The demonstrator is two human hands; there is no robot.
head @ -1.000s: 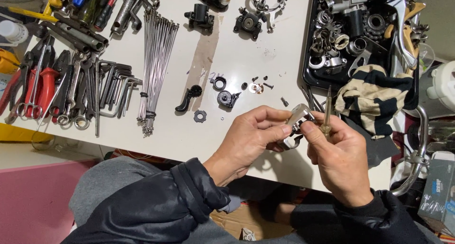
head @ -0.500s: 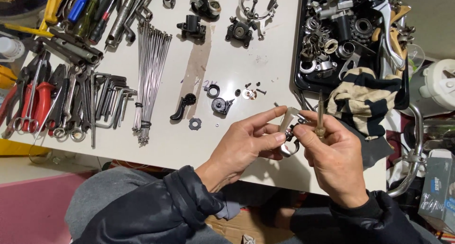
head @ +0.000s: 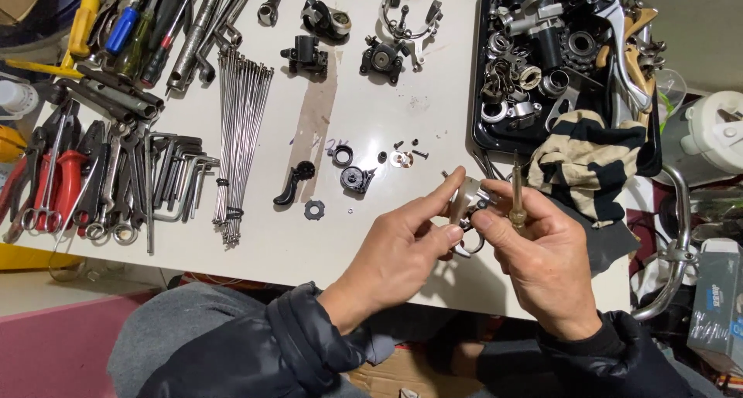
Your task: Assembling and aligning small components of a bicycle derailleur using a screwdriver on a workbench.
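The small silver lever mechanism [head: 467,199] has been raised slightly off the counter [head: 371,119]; it is pinched by the left hand [head: 402,243], while the screwdriver [head: 516,197] is gripped in the right hand [head: 546,263].

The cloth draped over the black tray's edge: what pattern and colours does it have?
The cloth has broad black and cream stripes, seen in the head view, lying just beyond the right hand.

bundle of spokes [head: 241,135], hex keys [head: 182,174], red pliers [head: 58,185], black parts tray [head: 484,139], striped rag [head: 592,166]
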